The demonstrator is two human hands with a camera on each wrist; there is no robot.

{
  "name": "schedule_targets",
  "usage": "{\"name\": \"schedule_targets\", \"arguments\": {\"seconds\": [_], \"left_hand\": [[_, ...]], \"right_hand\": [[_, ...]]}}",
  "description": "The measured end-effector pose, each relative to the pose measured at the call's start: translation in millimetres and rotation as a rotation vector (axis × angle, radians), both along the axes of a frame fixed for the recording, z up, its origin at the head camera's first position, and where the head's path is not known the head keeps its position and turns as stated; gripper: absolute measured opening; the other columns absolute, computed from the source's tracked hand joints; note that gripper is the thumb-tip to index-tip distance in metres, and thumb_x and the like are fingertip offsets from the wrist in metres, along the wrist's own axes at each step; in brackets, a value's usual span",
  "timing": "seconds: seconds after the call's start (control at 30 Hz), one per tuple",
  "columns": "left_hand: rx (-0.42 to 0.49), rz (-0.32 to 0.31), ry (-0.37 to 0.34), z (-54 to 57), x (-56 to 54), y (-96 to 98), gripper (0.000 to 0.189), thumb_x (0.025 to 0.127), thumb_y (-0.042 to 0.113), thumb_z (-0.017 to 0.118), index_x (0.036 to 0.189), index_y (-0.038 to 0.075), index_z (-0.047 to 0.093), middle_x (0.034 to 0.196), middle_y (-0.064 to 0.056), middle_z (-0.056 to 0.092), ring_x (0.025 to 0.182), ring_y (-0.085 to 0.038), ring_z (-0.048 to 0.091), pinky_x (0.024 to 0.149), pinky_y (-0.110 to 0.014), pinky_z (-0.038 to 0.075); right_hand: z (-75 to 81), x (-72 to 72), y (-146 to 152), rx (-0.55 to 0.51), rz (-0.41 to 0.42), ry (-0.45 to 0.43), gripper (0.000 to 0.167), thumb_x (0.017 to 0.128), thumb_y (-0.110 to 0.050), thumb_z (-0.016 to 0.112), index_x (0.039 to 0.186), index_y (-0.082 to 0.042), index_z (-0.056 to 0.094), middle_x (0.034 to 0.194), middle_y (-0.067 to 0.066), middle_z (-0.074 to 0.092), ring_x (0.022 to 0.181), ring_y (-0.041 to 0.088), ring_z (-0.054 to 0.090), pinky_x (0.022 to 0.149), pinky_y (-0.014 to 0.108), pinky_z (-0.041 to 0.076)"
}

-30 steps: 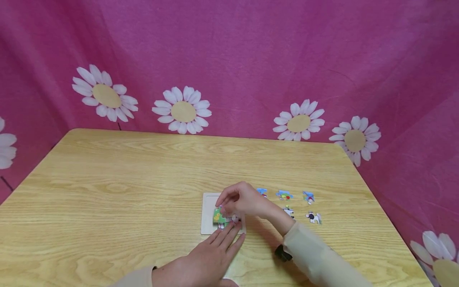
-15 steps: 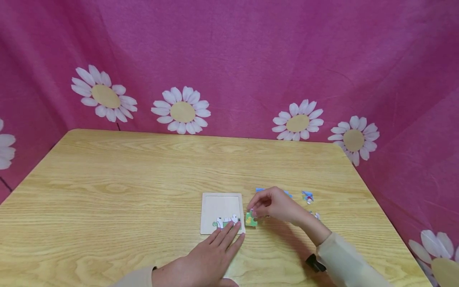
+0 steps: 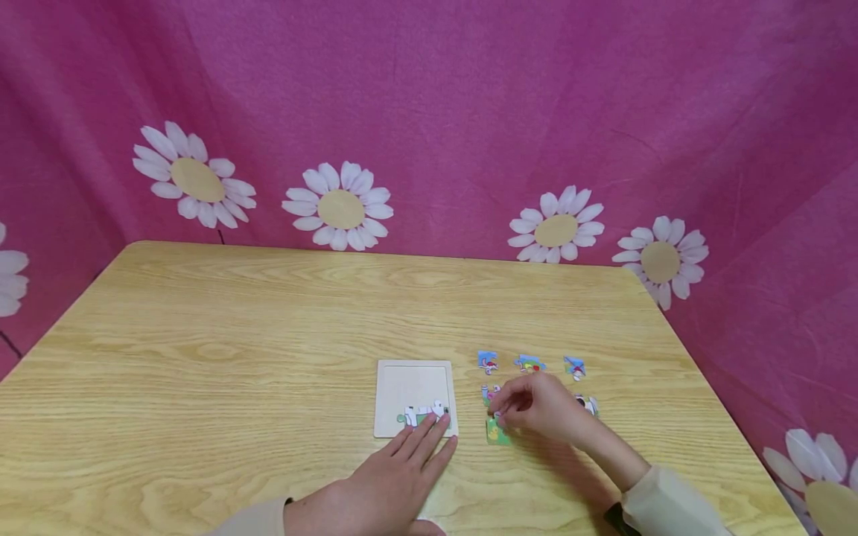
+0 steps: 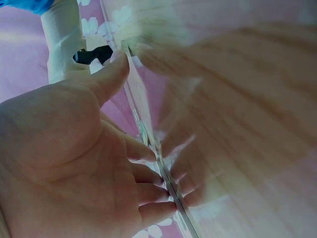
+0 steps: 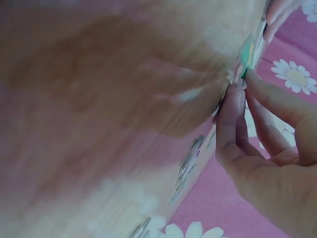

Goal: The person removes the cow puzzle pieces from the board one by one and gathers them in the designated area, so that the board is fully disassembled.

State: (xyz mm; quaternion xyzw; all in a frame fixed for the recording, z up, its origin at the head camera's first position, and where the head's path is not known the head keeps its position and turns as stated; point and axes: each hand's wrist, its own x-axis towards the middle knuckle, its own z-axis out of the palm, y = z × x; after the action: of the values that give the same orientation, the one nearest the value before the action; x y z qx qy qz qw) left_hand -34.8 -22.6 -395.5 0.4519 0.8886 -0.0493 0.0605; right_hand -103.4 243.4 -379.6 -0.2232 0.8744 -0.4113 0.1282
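Observation:
Fingers straight, my left hand [image 3: 389, 480] rests its fingertips on the lower right of a square wooden puzzle tray [image 3: 380, 394]. Joined white and green puzzle pieces [image 3: 422, 414] lie along the tray's lower side, partly covered by those fingers. To the right of the tray, my right hand [image 3: 546, 408] pinches a green puzzle piece with a yellow duck [image 3: 496, 433] between thumb and fingertips, low over the table. The right wrist view shows this green piece [image 5: 246, 52] at the fingertips. In the left wrist view the left hand [image 4: 84, 158] reaches the tray edge.
Loose puzzle pieces lie right of the tray: a blue-topped row of a left piece [image 3: 488, 361], a middle piece [image 3: 531, 363] and a right piece [image 3: 575, 368]. Below are a pink-and-blue piece [image 3: 488, 394] and a black-and-white piece [image 3: 588, 404]. A pink flowered cloth [image 3: 429, 112] hangs behind the table [image 3: 255, 342].
My right hand has carried the green duck piece from over the tray rightward to the table beside the loose pieces, uncovering the tray. My left hand has stayed in place.

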Motion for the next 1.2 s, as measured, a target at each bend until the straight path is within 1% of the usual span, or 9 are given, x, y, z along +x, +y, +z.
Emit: {"name": "schedule_targets", "arguments": {"seconds": [0.17, 0.27, 0.43, 0.6, 0.77, 0.97, 1.07, 1.2], "left_hand": [[-0.005, 0.004, 0.001, -0.3, 0.4, -0.3, 0.094, 0.089, 0.074, 0.038, 0.156, 0.009, 0.025, 0.162, -0.015, 0.015, 0.148, -0.028, 0.013, 0.114, -0.036, 0.026], [-0.005, 0.007, -0.005, -0.8, -0.1, -0.2, 0.094, 0.089, 0.074, 0.039, 0.156, 0.01, 0.025, 0.162, -0.015, 0.015, 0.148, -0.028, 0.013, 0.114, -0.036, 0.026], [-0.005, 0.0, -0.014, -0.8, -0.2, -0.7, 0.094, 0.089, 0.074, 0.038, 0.156, 0.009, 0.024, 0.162, -0.015, 0.015, 0.148, -0.027, 0.012, 0.114, -0.035, 0.026], [-0.007, -0.009, 0.005, -0.5, 1.0, -1.1, 0.093, 0.09, 0.074, 0.037, 0.155, 0.009, 0.026, 0.161, -0.016, 0.016, 0.148, -0.028, 0.013, 0.114, -0.035, 0.026], [-0.033, -0.013, 0.038, -1.8, 2.8, -0.2, 0.092, 0.089, 0.074, 0.038, 0.155, 0.01, 0.029, 0.161, -0.014, 0.018, 0.148, -0.027, 0.014, 0.114, -0.034, 0.027], [-0.04, -0.012, 0.077, -5.0, 4.4, 1.4, 0.091, 0.088, 0.073, 0.043, 0.153, 0.01, 0.032, 0.16, -0.013, 0.022, 0.148, -0.027, 0.016, 0.113, -0.033, 0.028], [-0.041, -0.009, 0.088, -6.3, 4.9, 2.1, 0.091, 0.087, 0.073, 0.045, 0.153, 0.011, 0.033, 0.16, -0.013, 0.023, 0.147, -0.027, 0.017, 0.113, -0.033, 0.028], [-0.044, -0.012, 0.098, -6.5, 5.1, 2.9, 0.091, 0.087, 0.072, 0.047, 0.152, 0.011, 0.034, 0.16, -0.014, 0.022, 0.147, -0.026, 0.018, 0.113, -0.033, 0.028]], "right_hand": [[-1.9, 4.5, -1.7, 0.029, -0.025, 0.059, 0.013, 0.076, 0.007, 0.078, 0.081, -0.005, 0.074, 0.08, 0.0, 0.068, 0.064, 0.004, 0.056, 0.058, 0.022, 0.051], [-1.6, 5.7, -2.7, 0.034, -0.026, 0.063, 0.014, 0.076, 0.007, 0.078, 0.08, -0.006, 0.074, 0.08, 0.0, 0.069, 0.064, 0.004, 0.056, 0.058, 0.022, 0.051], [2.1, 6.5, -5.0, 0.013, -0.013, 0.066, 0.013, 0.078, 0.007, 0.077, 0.083, -0.005, 0.074, 0.082, 0.002, 0.07, 0.068, 0.007, 0.062, 0.06, 0.023, 0.053], [7.0, 2.3, -13.2, 0.012, 0.004, 0.071, 0.012, 0.081, 0.006, 0.074, 0.088, -0.003, 0.074, 0.084, 0.004, 0.071, 0.072, 0.009, 0.065, 0.064, 0.025, 0.054], [9.5, -7.0, -32.2, -0.033, 0.047, 0.072, 0.011, 0.084, 0.007, 0.07, 0.092, 0.001, 0.073, 0.087, 0.008, 0.072, 0.074, 0.012, 0.067, 0.066, 0.026, 0.055], [7.7, -18.6, -63.8, -0.062, 0.107, 0.093, 0.008, 0.084, 0.003, 0.073, 0.093, 0.001, 0.073, 0.088, 0.008, 0.073, 0.077, 0.012, 0.067, 0.067, 0.025, 0.054], [5.1, -22.7, -78.6, -0.071, 0.152, 0.071, 0.009, 0.084, 0.003, 0.073, 0.093, 0.002, 0.073, 0.089, 0.009, 0.073, 0.078, 0.011, 0.067, 0.069, 0.023, 0.054], [2.2, -26.0, -92.4, -0.048, 0.201, 0.045, 0.008, 0.085, 0.003, 0.073, 0.092, 0.001, 0.074, 0.087, 0.007, 0.073, 0.077, 0.007, 0.067, 0.07, 0.021, 0.053]]}}
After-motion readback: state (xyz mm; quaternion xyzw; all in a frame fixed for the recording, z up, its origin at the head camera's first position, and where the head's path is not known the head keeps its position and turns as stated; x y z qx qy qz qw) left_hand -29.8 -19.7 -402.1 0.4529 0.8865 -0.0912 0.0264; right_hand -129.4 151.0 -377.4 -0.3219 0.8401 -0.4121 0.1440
